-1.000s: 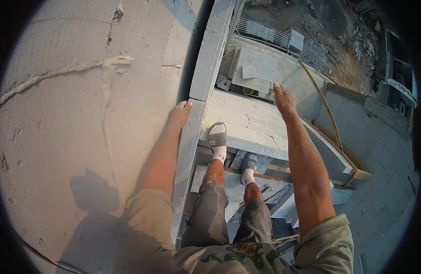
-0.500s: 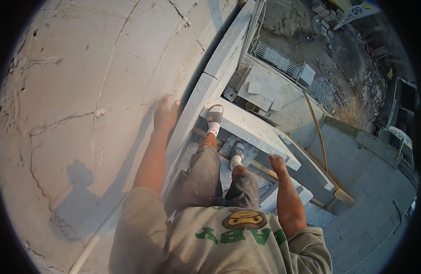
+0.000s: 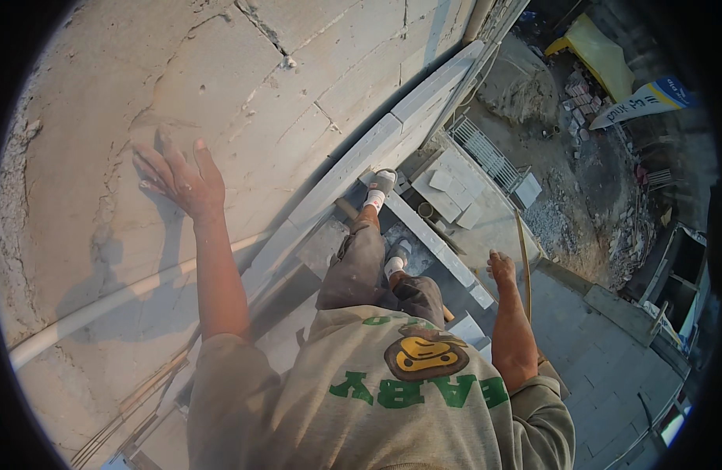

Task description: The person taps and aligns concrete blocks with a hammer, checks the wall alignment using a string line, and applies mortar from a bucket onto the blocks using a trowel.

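Two hands and two feet in grey sandals show. The left hand (image 3: 177,178) lies flat on the block wall (image 3: 314,70), fingers spread, palm pressing the rough, pale grey surface, which is cracked along its joints and fills the left of the view. The right hand (image 3: 501,268) hangs loosely curled and empty beside a thin bent rod (image 3: 525,262), above the plank (image 3: 431,239) underfoot.

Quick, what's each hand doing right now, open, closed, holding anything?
Left hand: open, fingers spread, flat against the concrete wall, holding nothing.
Right hand: cannot tell; nothing visible in it.
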{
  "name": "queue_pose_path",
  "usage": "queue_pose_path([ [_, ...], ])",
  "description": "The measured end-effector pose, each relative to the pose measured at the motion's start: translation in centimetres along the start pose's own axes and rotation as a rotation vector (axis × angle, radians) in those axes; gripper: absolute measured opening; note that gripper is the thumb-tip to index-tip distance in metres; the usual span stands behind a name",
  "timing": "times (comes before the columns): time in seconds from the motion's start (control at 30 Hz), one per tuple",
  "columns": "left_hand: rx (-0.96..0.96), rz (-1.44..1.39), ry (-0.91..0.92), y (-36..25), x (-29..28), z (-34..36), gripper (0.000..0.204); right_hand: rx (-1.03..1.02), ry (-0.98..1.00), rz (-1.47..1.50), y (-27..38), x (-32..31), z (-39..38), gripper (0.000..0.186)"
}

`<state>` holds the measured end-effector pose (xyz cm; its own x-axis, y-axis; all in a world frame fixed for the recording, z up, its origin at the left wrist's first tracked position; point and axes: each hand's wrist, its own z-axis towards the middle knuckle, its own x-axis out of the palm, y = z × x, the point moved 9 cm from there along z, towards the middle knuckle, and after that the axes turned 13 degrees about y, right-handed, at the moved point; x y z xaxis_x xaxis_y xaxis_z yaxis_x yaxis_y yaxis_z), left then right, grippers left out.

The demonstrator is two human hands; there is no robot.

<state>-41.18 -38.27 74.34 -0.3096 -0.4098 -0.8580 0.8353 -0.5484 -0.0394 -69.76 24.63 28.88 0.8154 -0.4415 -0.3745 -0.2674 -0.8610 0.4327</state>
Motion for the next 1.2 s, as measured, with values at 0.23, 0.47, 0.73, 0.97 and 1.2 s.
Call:
queue_pose_path([
  [0.23,0.067,0.149,-0.008,3.5,2.2,0.5,0.076,-0.022,0.197,-0.304,2.2,8.6,-6.6,0.044],
  [0.47,0.114,0.099,-0.048,4.2,2.5,-0.4,0.078,-0.02,0.069,-0.078,4.3,3.8,-11.3,0.037],
  [0.73,0.156,0.009,-0.099,3.6,3.2,0.4,0.072,0.035,-0.098,0.04,-0.1,4.4,-12.3,0.036],
  [0.97,0.177,0.017,0.012,3.8,4.1,0.1,0.069,0.155,-0.043,0.064,-3.9,13.0,-17.7,0.034],
  [1.2,0.289,0.023,-0.075,3.4,3.1,0.0,0.076,0.148,-0.168,0.086,-9.2,18.9,-23.7,0.038],
])
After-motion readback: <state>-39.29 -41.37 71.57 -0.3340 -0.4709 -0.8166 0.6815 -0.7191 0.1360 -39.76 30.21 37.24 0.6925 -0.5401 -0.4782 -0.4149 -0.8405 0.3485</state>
